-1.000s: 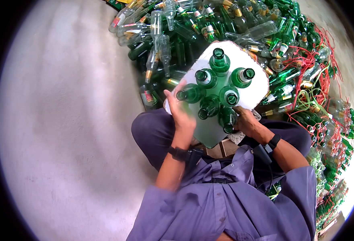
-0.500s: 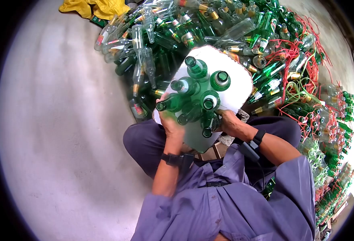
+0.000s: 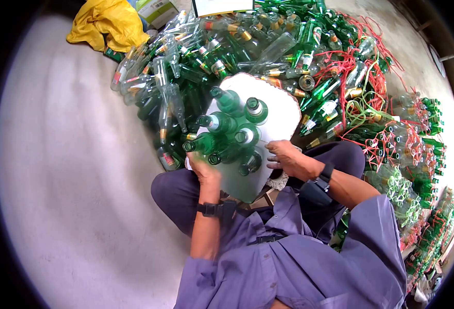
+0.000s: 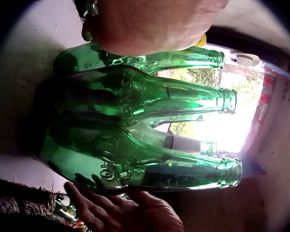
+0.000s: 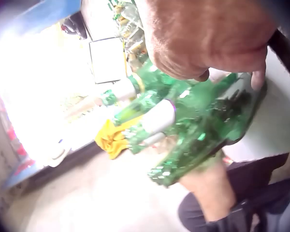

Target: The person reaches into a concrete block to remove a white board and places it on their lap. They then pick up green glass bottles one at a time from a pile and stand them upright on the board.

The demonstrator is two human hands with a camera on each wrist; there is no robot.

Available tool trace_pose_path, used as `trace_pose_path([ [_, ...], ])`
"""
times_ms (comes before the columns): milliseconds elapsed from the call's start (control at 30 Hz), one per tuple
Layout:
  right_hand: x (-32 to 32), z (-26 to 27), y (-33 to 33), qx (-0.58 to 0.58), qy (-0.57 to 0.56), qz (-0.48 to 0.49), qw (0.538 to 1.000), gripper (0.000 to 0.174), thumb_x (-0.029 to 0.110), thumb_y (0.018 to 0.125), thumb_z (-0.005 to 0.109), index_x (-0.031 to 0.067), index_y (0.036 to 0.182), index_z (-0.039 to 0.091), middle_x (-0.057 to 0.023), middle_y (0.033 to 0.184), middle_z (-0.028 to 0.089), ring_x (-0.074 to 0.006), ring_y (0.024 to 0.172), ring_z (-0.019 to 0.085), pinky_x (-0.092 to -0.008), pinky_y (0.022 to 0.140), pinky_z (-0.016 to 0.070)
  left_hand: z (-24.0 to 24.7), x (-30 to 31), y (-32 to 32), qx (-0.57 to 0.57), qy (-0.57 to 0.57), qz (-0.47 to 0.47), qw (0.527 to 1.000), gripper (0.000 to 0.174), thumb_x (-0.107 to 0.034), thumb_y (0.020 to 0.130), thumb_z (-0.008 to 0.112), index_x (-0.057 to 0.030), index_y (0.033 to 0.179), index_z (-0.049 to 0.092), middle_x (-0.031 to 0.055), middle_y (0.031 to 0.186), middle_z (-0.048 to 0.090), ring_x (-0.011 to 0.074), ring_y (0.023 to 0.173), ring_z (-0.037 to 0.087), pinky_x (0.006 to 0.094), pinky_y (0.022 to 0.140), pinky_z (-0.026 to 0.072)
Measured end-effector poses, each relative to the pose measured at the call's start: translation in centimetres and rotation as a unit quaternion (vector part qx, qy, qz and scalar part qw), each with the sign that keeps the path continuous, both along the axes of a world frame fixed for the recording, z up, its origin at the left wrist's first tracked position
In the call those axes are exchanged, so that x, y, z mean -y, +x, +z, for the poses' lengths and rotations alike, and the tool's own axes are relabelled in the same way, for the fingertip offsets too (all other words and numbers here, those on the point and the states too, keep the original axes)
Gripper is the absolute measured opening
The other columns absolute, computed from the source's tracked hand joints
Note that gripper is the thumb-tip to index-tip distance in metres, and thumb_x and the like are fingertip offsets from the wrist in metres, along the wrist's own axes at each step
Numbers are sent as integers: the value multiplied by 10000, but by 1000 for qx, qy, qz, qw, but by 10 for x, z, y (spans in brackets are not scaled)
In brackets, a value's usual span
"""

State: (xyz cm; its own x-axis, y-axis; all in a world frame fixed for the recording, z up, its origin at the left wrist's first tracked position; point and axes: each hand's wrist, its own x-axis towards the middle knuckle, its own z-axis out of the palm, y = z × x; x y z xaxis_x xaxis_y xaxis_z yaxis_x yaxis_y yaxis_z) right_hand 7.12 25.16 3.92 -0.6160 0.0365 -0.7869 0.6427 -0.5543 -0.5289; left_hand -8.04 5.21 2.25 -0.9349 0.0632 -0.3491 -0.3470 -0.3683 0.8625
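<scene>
Several green glass bottles (image 3: 247, 136) stand close together on a white board (image 3: 281, 110) in front of the person's lap. My left hand (image 3: 204, 167) touches the outer side of the leftmost bottle (image 3: 201, 143); that bottle covers part of its fingers. At the right of the cluster, my right hand (image 3: 293, 158) is apart from the nearest bottle (image 3: 250, 164), its fingers extended toward it. In the left wrist view, the right hand's spread fingers (image 4: 94, 208) show beside embossed bottles (image 4: 130, 96). Bottles overlap the left hand in the right wrist view.
A large heap of loose green and clear bottles (image 3: 227, 46) lies beyond the board. Red plastic twine (image 3: 376, 77) tangles over its right side. Tied bundles of bottles (image 3: 412, 139) line the right. A yellow sack (image 3: 108, 23) lies at the far left on the concrete floor (image 3: 72, 154).
The head view has shifted, bringing the yellow sack into sight. My right hand has drawn away from the bottles to the right. My left hand stays by the leftmost bottle.
</scene>
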Motion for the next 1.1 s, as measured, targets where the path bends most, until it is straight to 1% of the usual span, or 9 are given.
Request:
trace_pose_path([
  [100,-29,55,17,-62,-89,-111,988,725,287,906,618,-58,1457,297,-237,1495,360,-348,1339,426,-457,1038,439,-26,15,-13,21,-2,26,999,385,-401,976,503,-62,1137,589,40,1122,604,181,1034,560,332,925,417],
  [133,-44,83,21,-72,-124,-140,980,599,270,893,642,-81,1340,451,-217,1332,531,-304,1189,565,-417,957,489,-26,16,-13,37,-6,41,998,368,-379,970,513,-49,1117,586,52,1115,602,184,1030,558,333,926,415],
  [300,-136,132,75,-325,-6,-234,916,477,361,995,485,-8,1293,532,-156,1157,671,-227,990,675,-314,757,535,-15,13,-7,27,-27,47,998,336,-352,963,496,-48,1077,585,45,1083,601,179,1012,558,327,919,418],
  [367,-165,124,84,-226,80,-272,932,380,289,1021,446,-9,1230,556,-106,1078,682,-149,921,678,-239,663,534,-16,10,-4,31,-37,47,998,330,-347,960,487,-49,1062,585,42,1067,601,177,998,561,325,910,425],
  [700,-187,-132,87,74,-81,-297,948,634,223,931,614,-93,1399,325,-249,1427,431,-335,1169,571,-405,894,551,21,-9,2,61,-39,20,997,256,-295,932,494,-83,1026,601,28,974,607,174,907,593,324,803,487],
  [767,-179,-141,79,89,-98,-301,945,342,201,932,626,-9,1168,497,-172,1121,581,-302,960,627,-416,858,567,4,4,3,55,-42,-8,998,258,-296,934,498,-88,1052,598,31,987,606,171,927,592,322,818,485],
  [833,-181,-172,76,82,-147,-285,944,302,194,922,638,16,1127,504,-155,1108,575,-290,1008,608,-442,901,539,-43,34,0,-244,-299,-108,916,307,-326,971,493,-90,1155,560,44,1055,592,172,980,582,334,863,471],
  [933,-176,-192,76,73,-145,-318,934,315,201,915,650,25,1137,511,-147,1148,563,-293,1079,573,-482,968,488,-7,7,-1,78,-1,13,997,387,-388,1010,465,-81,1242,503,59,1132,574,187,1035,565,362,917,451],
  [1100,-164,-214,80,43,-147,-352,923,275,195,921,649,39,1104,514,-131,1132,543,-292,1109,521,-514,1043,416,-5,2,2,79,3,18,997,412,-438,1028,436,-86,1221,528,54,1132,598,202,1036,567,358,909,452],
])
